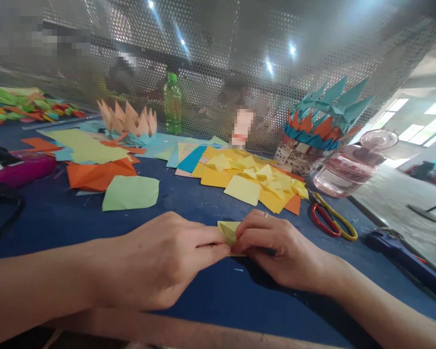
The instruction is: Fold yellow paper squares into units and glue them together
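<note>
Two hands knuckles-up on table, left hand (167, 261) & right hand (276, 249) pinching yellow paper (228, 231).

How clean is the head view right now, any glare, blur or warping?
Head view: lights glare as bright spots on the perforated metal screen; windows at far right are blown out; wide-angle warping stretches the edges; patches at the back are pixelated; the left hand, right hand and the folded yellow paper they pinch are sharp.
</note>
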Action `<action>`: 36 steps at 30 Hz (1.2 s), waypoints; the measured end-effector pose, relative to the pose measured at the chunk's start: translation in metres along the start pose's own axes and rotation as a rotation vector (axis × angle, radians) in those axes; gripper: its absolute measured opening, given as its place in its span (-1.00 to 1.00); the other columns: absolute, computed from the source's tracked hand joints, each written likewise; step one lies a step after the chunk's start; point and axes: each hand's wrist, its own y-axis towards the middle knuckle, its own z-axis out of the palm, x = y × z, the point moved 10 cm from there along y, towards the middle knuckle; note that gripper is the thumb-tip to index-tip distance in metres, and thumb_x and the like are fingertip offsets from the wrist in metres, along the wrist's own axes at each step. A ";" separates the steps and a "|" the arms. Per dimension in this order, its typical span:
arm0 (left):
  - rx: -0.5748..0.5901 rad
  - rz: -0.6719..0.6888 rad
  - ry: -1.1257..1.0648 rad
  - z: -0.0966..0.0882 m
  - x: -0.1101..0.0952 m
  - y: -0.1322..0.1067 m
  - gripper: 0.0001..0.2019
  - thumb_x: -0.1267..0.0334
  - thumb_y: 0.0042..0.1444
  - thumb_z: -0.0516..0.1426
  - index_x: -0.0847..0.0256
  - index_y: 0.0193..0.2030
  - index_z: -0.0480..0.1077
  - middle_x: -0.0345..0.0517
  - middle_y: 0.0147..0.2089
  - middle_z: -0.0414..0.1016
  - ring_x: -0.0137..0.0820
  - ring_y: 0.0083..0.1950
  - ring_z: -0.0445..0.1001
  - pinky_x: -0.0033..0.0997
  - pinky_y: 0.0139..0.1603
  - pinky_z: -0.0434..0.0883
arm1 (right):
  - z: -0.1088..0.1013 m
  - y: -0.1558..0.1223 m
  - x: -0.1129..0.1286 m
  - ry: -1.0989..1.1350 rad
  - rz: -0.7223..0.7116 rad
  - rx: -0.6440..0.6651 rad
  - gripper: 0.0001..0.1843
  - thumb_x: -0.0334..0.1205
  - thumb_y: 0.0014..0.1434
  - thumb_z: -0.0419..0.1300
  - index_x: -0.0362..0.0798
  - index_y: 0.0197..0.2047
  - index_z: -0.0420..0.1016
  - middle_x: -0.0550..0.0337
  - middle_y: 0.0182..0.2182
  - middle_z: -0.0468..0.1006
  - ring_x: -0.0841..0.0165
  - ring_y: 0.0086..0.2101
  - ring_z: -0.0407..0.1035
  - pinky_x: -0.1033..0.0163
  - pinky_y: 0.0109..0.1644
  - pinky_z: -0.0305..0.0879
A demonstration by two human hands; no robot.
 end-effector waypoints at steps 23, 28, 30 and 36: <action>0.086 -0.017 -0.030 0.010 -0.002 0.000 -0.65 0.52 0.12 -0.01 0.26 0.00 0.42 -0.04 -0.09 0.53 -0.29 -0.17 0.49 -0.40 -0.25 0.38 | -0.002 -0.005 0.014 -0.148 -0.106 -0.017 -0.72 -0.64 0.02 0.04 -0.16 -0.38 0.50 0.05 -0.30 0.54 0.33 -0.29 0.31 0.23 -0.21 0.32; 0.098 -0.042 -0.063 0.008 -0.001 0.002 -0.71 0.51 0.12 0.01 0.25 -0.07 0.43 -0.10 -0.11 0.52 -0.33 -0.22 0.49 -0.41 -0.29 0.37 | -0.003 -0.004 0.018 -0.167 -0.130 -0.044 -0.74 -0.63 0.02 0.03 -0.19 -0.44 0.48 0.03 -0.37 0.52 0.33 -0.33 0.29 0.23 -0.26 0.31; 0.084 -0.037 -0.057 0.006 -0.001 0.002 -0.71 0.52 0.11 0.00 0.26 -0.09 0.43 -0.11 -0.12 0.52 -0.34 -0.24 0.48 -0.40 -0.32 0.36 | -0.002 -0.004 0.019 -0.178 -0.138 -0.039 -0.74 -0.63 0.03 0.03 -0.21 -0.44 0.49 0.02 -0.38 0.51 0.32 -0.33 0.29 0.23 -0.26 0.32; 0.048 -0.009 -0.061 0.004 -0.002 0.001 -0.72 0.50 0.14 0.00 0.26 -0.07 0.43 -0.10 -0.12 0.53 -0.34 -0.23 0.49 -0.41 -0.30 0.37 | 0.002 -0.005 0.020 -0.182 -0.156 -0.010 -0.72 -0.60 0.06 0.05 -0.25 -0.30 0.57 -0.02 -0.25 0.55 0.29 -0.26 0.34 0.19 -0.18 0.37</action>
